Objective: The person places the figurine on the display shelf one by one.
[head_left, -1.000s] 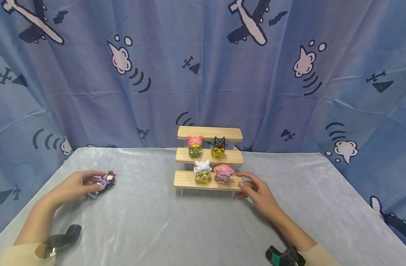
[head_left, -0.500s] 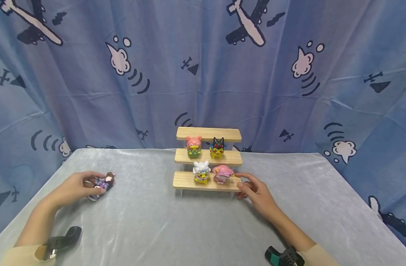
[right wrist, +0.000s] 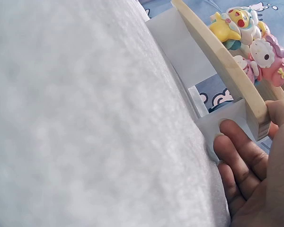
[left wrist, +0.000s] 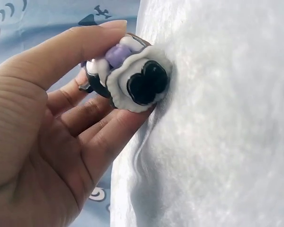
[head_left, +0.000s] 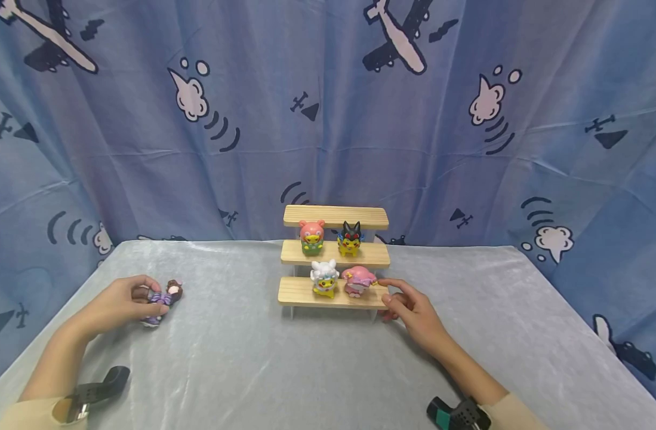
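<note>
Over the left part of the table my left hand (head_left: 118,307) pinches a small figurine (head_left: 163,298) with brown hair and a purple bow, thumb on one side and fingers on the other. Its white frilled hem and dark underside face the left wrist camera. My right hand (head_left: 416,313) holds the right end of a three-step wooden display stand (head_left: 306,292), thumb against the end of the lowest board and other fingers by the white leg (right wrist: 232,118). The index fingertip lies right beside a pink-hooded figurine (head_left: 358,280) on that board. A white-hooded figurine (head_left: 325,279) stands to its left.
A pink-and-green figurine (head_left: 311,237) and a black-eared yellow figurine (head_left: 350,239) stand on the middle board. The top board (head_left: 335,216) is bare wood. A pale cloth (head_left: 242,370) covers the table, and a blue patterned curtain (head_left: 263,89) hangs behind it.
The left-hand figurine has turned in the fingers, its purple bow now facing the head camera more. The right hand keeps its place at the stand. The head view has shifted slightly.
</note>
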Available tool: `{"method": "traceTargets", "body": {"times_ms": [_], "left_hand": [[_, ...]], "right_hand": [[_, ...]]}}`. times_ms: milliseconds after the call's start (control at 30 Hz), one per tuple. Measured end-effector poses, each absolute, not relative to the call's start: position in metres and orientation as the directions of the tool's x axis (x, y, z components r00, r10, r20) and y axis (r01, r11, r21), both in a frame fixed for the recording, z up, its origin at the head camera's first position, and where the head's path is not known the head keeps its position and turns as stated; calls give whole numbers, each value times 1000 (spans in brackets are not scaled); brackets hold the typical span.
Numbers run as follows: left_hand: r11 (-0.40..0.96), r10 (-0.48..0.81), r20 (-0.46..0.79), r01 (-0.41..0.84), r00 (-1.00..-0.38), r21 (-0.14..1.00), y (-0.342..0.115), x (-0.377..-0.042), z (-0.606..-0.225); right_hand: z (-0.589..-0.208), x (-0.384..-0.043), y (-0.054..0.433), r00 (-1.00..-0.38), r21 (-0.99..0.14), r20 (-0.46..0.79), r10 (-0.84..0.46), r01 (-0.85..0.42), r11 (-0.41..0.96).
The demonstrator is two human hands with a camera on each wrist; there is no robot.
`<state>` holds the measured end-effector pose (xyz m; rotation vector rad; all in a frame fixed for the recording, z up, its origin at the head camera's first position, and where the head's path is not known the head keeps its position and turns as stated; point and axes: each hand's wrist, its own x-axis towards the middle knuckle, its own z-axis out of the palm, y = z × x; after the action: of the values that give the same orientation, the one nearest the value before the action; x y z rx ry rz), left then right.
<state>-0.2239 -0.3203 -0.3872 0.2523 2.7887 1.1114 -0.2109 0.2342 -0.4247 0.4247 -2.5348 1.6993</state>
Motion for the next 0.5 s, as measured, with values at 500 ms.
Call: {"method": "traceTargets", "body": {"times_ms": [500], "left_hand": [[738, 318, 29, 267, -948, 620, -316, -223, -379]], "right_hand": [[-424, -211, 233, -961, -901, 198, -194, -256, 349]]}}
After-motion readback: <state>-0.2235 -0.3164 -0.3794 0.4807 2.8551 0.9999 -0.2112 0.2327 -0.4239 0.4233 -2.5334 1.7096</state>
